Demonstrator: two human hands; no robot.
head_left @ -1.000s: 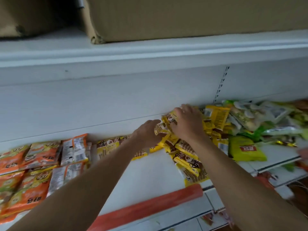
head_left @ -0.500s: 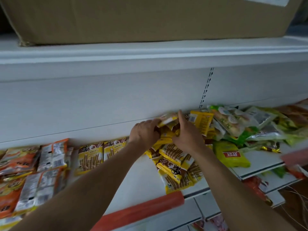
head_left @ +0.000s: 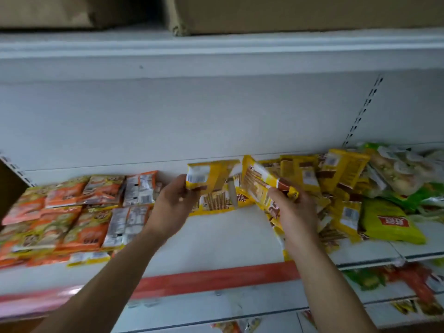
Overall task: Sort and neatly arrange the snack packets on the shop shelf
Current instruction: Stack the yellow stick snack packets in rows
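Observation:
My left hand [head_left: 171, 207] holds a yellow snack packet [head_left: 209, 175] lifted above the white shelf [head_left: 216, 239], its back label facing me. My right hand [head_left: 296, 210] grips another yellow packet [head_left: 263, 186] with a brown end, tilted up beside the first. Under them a yellow biscuit-stick packet [head_left: 216, 201] lies flat against the back wall. A loose heap of yellow packets [head_left: 336, 188] is piled to the right of my right hand. Orange packets [head_left: 72, 212] lie in rows at the shelf's left.
Green packets [head_left: 389, 224] and pale bags [head_left: 403, 169] crowd the far right. A red price strip [head_left: 216, 280] runs along the shelf's front edge. Cardboard boxes [head_left: 288, 13] stand on the shelf above. Lower shelves at the bottom right hold more packets [head_left: 408, 280].
Both hands have lifted a yellow packet each out of the heap and drawn them leftwards, apart from each other. The view has shifted so the orange rows show more.

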